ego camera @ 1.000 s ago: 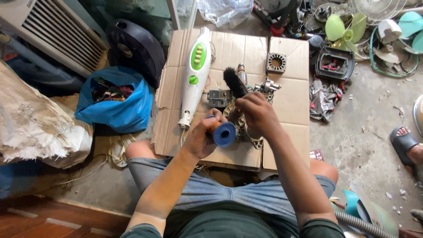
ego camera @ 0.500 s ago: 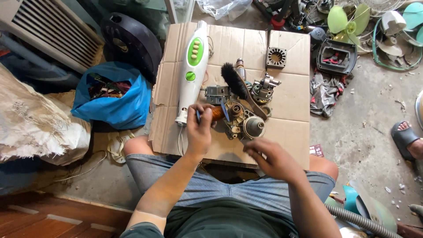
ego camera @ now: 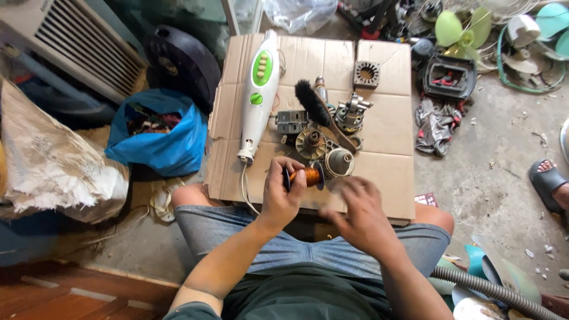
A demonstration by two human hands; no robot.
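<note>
- Spool (ego camera: 306, 176): glossy copper-coloured wire wound between dark flanges that look like plastic, in the left hand (ego camera: 280, 195).
- Cardboard (ego camera: 385, 172): matt brown, creased, rough at its edges.
- Handle (ego camera: 259, 95), along the cardboard's left edge: smooth glossy white plastic with green patches.
- Brush (ego camera: 310, 102): black matt bristles.
- Motor parts (ego camera: 349, 114), mid-cardboard: dull grey metal.
- Bag (ego camera: 155, 137): shiny blue plastic, crumpled.
- Shorts (ego camera: 278, 243): matt denim cloth.
- Floor (ego camera: 486, 178): rough grey concrete.
</note>
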